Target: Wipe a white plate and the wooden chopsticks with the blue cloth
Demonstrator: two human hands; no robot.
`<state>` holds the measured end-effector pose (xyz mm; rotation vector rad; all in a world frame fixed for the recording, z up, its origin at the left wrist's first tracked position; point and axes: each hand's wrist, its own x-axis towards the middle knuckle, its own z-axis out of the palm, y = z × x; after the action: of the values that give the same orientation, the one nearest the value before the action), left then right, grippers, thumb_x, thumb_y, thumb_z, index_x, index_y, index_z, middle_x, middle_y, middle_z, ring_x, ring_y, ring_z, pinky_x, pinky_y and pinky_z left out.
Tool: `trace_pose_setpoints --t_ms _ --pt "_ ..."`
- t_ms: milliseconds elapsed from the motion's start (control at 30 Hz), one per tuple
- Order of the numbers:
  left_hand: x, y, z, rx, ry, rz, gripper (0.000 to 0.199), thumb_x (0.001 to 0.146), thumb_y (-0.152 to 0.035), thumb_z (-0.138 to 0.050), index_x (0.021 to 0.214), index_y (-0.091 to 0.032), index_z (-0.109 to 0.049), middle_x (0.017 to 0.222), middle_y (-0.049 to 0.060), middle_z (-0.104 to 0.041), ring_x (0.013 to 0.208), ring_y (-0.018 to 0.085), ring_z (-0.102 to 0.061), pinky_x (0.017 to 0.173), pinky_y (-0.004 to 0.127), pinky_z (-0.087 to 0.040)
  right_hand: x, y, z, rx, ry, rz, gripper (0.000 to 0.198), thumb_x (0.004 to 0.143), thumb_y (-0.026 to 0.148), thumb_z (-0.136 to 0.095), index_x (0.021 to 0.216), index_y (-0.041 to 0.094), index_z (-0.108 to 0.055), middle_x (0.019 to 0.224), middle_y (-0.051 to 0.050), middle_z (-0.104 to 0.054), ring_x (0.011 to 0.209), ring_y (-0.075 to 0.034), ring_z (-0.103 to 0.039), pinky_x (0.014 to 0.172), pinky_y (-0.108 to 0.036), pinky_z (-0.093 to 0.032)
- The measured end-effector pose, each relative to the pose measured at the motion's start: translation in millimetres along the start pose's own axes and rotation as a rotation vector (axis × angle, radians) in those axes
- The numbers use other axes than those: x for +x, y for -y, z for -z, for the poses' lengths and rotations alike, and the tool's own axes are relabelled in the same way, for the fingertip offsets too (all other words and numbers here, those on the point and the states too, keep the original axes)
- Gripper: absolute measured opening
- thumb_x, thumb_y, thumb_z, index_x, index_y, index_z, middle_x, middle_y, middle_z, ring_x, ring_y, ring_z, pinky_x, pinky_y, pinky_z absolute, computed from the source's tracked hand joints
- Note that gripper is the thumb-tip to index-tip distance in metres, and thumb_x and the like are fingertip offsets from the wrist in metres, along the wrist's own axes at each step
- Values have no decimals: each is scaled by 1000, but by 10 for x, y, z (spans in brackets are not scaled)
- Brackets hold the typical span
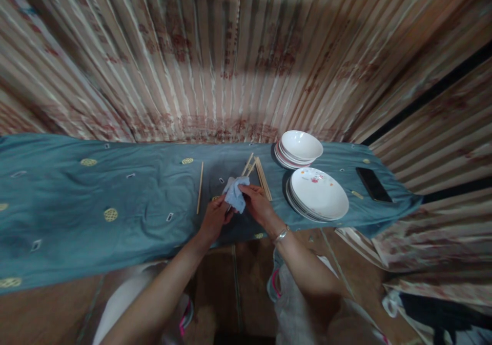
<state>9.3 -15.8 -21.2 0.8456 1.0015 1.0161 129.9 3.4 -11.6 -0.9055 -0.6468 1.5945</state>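
I have the right hand point(260, 204) pinching the blue cloth point(236, 195) at the centre of the frame, fingertips closed on its edge. The left hand point(213, 219) is closed on the cloth's lower left side, probably gripping a stick through it, though the folds hide which. Two pale chopsticks point(247, 165) stick out above the cloth, toward the upper right; I can't tell whether both are held or one lies on the tablecloth point(146, 201).

As I judge it, rubbing sticks with the cloth calls for a steady left grip near one end, while the right wraps the cloth snugly and draws it along the length with a slight twist. I'd mind the tips: they sit close to the chopstick bundle point(263, 179) just right of centre, and a wide stroke could scatter it.

A lone chopstick point(200, 187) lies left of centre. Further right sit the plate stack point(319, 194) and, above it in the frame, the bowl stack point(302, 147); I'd keep the right elbow clear. A dark phone point(373, 184) rests at the far right.
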Motion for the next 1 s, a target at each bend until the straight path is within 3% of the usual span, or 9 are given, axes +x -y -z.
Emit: trace_pose_setpoints --t_ms 133,567,800,1000 --pt "-13 -24 -7 -26 -43 35 30 61 -41 -70 67 -14 -58 47 -6 -44 38 2 -32 38 16 -16 52 31 8 17 -4 15 16 57 30 -76 64 18 -68 59 3 -65 61 -13 -58 63 -25 -45" --pt "-144 22 19 -27 57 157 37 61 -47 -71 73 -12 -63 44 -8 -38 36 1 -24 38 18 -10 307 296 203 169 -125 86 7 67 23 -69 67 19 -63 64 2 -63 69 -15 -59 68 -27 -48" --pt "-116 -40 23 -64 33 117 38 60 -47 -70 72 -13 -61 46 -8 -39 37 1 -24 38 19 -11 201 124 28 98 -40 43 9 66 26 -70 63 19 -64 62 3 -64 64 -13 -57 64 -25 -45" --pt "-37 -14 91 -83 -34 70 27 60 -39 -67 59 -17 -51 47 -6 -42 37 3 -24 40 20 -12 82 -78 -118 44 8 -7 13 58 28 -75 59 19 -67 56 4 -63 55 -11 -54 62 -23 -44"
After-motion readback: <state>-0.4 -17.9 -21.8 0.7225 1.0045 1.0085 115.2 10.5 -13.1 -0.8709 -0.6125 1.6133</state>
